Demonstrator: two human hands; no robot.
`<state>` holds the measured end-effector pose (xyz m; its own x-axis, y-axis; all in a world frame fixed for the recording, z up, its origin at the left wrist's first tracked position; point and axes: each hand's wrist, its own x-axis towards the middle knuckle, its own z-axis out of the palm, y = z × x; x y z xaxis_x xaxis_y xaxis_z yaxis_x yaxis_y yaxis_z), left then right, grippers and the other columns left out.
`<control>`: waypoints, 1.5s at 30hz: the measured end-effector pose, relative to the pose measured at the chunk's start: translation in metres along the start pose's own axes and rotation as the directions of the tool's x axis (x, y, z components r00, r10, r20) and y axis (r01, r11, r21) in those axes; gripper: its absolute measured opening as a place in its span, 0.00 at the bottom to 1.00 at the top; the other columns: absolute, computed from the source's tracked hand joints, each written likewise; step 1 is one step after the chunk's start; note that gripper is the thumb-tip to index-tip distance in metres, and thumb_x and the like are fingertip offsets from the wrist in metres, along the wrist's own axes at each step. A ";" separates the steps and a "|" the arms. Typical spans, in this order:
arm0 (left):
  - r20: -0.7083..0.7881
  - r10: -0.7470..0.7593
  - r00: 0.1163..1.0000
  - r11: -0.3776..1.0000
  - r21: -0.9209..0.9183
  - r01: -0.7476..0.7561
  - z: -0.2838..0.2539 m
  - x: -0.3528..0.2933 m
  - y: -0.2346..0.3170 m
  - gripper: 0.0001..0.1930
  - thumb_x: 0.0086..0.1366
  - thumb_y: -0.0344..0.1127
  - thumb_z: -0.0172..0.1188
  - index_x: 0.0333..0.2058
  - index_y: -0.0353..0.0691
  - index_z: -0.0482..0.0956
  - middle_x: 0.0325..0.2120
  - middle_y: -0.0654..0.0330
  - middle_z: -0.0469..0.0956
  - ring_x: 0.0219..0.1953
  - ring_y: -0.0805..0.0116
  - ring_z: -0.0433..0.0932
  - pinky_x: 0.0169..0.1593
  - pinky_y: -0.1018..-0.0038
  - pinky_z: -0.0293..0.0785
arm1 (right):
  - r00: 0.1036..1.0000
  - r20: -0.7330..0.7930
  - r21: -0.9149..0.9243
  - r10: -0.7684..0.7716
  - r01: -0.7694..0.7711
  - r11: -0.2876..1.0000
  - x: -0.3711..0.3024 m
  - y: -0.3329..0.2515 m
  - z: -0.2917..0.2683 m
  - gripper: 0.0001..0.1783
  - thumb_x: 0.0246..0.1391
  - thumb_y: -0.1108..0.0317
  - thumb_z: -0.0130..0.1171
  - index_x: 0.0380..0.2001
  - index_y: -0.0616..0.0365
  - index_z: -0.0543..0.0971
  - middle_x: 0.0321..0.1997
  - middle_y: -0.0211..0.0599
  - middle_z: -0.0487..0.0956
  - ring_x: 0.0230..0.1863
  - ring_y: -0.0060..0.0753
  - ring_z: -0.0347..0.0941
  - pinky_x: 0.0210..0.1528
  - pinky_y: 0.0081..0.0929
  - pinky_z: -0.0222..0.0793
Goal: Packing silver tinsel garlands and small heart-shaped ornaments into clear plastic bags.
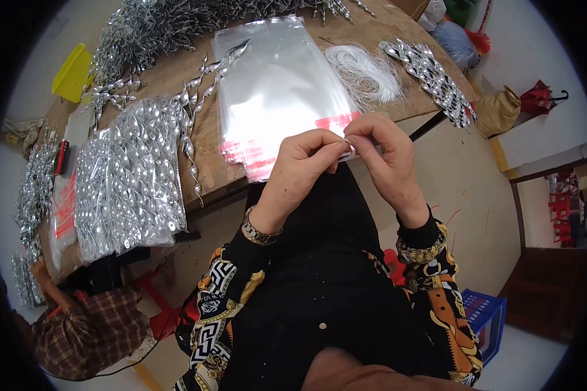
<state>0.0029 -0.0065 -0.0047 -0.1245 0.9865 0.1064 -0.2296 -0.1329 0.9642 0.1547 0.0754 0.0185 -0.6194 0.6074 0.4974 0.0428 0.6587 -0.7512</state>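
My left hand (299,171) and my right hand (389,161) meet over the table's near edge, thumbs and forefingers pinched together. Whatever lies between the fingertips is too small to make out. Just beyond them is a stack of clear plastic bags (274,78) with red-marked ends. Right of the stack lies a bundle of thin white strings (370,73). Silver twisted ornaments (430,75) form a pile at the table's right side. A few loose silver twists (190,107) lie left of the bags, one overlapping them.
Bagged silver twists (130,176) cover the table's left front. A heap of silver tinsel (143,39) fills the back. A black-and-red tool (61,158) and yellow container (72,73) are far left. A co-worker in a plaid shirt (98,332) sits lower left; a blue crate (486,319) stands lower right.
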 end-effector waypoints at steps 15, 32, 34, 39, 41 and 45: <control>-0.106 0.028 0.994 1.000 0.004 -0.028 0.005 0.001 -0.004 0.07 0.65 0.30 0.55 0.34 0.33 0.79 0.23 0.66 0.75 0.26 0.81 0.71 0.32 0.84 0.67 | 0.988 -0.126 -0.142 -0.088 0.070 0.987 -0.009 -0.016 0.007 0.04 0.51 0.81 0.56 0.32 0.64 0.76 0.31 0.38 0.76 0.32 0.30 0.73 0.35 0.22 0.67; -0.081 0.113 0.990 0.993 0.038 -0.111 0.007 0.000 -0.013 0.08 0.67 0.29 0.51 0.38 0.30 0.77 0.25 0.65 0.75 0.29 0.78 0.72 0.36 0.82 0.70 | 0.976 -0.147 -0.320 -0.159 0.105 0.942 -0.008 -0.008 0.010 0.04 0.50 0.80 0.57 0.31 0.63 0.76 0.28 0.41 0.76 0.29 0.38 0.74 0.31 0.26 0.68; -0.086 0.115 0.990 0.992 0.061 -0.110 0.008 0.000 -0.013 0.08 0.67 0.29 0.51 0.38 0.30 0.77 0.26 0.65 0.75 0.30 0.78 0.72 0.37 0.82 0.69 | 0.980 -0.134 -0.332 -0.148 0.096 0.938 -0.008 -0.008 0.010 0.04 0.50 0.80 0.57 0.31 0.63 0.76 0.28 0.41 0.76 0.28 0.37 0.73 0.30 0.26 0.68; -0.064 0.184 0.981 0.967 0.191 -0.169 0.007 -0.001 -0.016 0.08 0.67 0.28 0.50 0.38 0.30 0.76 0.26 0.64 0.74 0.30 0.78 0.72 0.36 0.82 0.69 | 0.983 -0.128 -0.346 -0.130 0.079 0.935 -0.007 -0.008 0.008 0.03 0.50 0.80 0.58 0.30 0.63 0.76 0.27 0.40 0.76 0.28 0.37 0.73 0.30 0.26 0.68; -0.058 0.202 0.978 0.949 0.257 -0.180 0.008 -0.001 -0.015 0.08 0.67 0.28 0.50 0.38 0.30 0.76 0.26 0.64 0.74 0.29 0.78 0.72 0.36 0.81 0.69 | 0.984 -0.125 -0.349 -0.125 0.074 0.934 -0.007 -0.008 0.008 0.04 0.50 0.80 0.58 0.30 0.63 0.76 0.28 0.41 0.76 0.28 0.37 0.73 0.30 0.26 0.68; -0.112 0.269 0.956 0.922 0.316 -0.223 0.013 0.000 -0.016 0.06 0.63 0.26 0.52 0.34 0.29 0.76 0.22 0.61 0.73 0.25 0.74 0.71 0.31 0.78 0.68 | 0.982 -0.109 -0.404 -0.155 0.099 0.910 -0.007 -0.007 0.009 0.05 0.47 0.81 0.58 0.30 0.63 0.76 0.28 0.41 0.75 0.28 0.39 0.73 0.30 0.27 0.68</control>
<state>0.0188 -0.0030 -0.0172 -0.2894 0.8970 0.3340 0.1205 -0.3120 0.9424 0.1516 0.0623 0.0162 -0.5297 0.5427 0.6518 0.2941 0.8384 -0.4590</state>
